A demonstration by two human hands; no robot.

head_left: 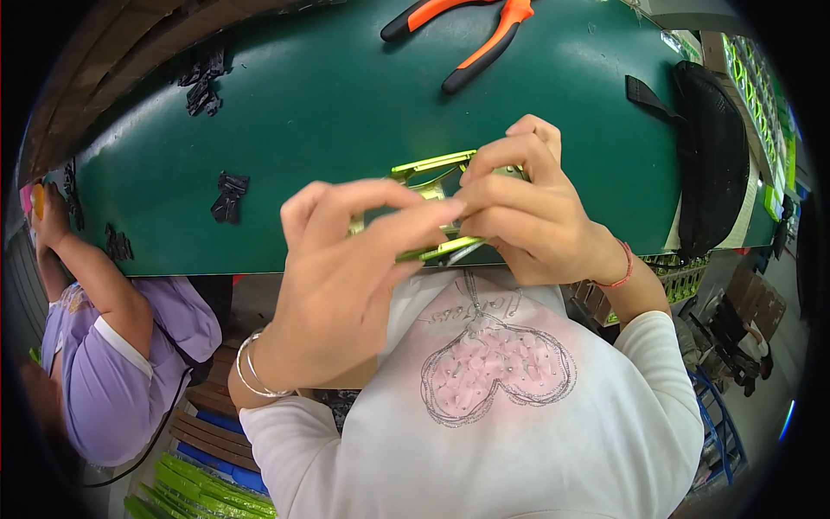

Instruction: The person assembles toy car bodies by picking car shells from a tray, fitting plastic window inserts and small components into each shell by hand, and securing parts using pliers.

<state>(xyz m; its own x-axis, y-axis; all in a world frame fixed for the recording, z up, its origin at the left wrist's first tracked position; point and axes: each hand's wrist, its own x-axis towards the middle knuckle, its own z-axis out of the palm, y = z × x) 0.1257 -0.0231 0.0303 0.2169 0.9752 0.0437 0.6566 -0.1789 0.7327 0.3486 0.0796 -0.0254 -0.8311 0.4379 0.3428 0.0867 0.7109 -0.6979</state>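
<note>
Above the table's near edge, both hands hold a lime-green frame-like part [437, 162] with two long bright sides and a pale, shiny inside; its exact kind I cannot make out. My right hand [540, 208] pinches its right end, fingers bent and pressed together. On the other side, the fingers of my left hand [341, 268] curl over the part, and their tips reach my right fingertips. Slight blur smears the left fingers. Much of the part is hidden behind both hands. Small black pieces [229, 197] lie in a little pile left of my hands.
Pliers with orange-and-black handles [493, 56] lie at the far side of the green table [320, 112]. More black pieces [204, 91] lie far left. A black pouch [713, 164] rests at the right. A person in purple [130, 372] sits left. Green strips [203, 489] lie lower left.
</note>
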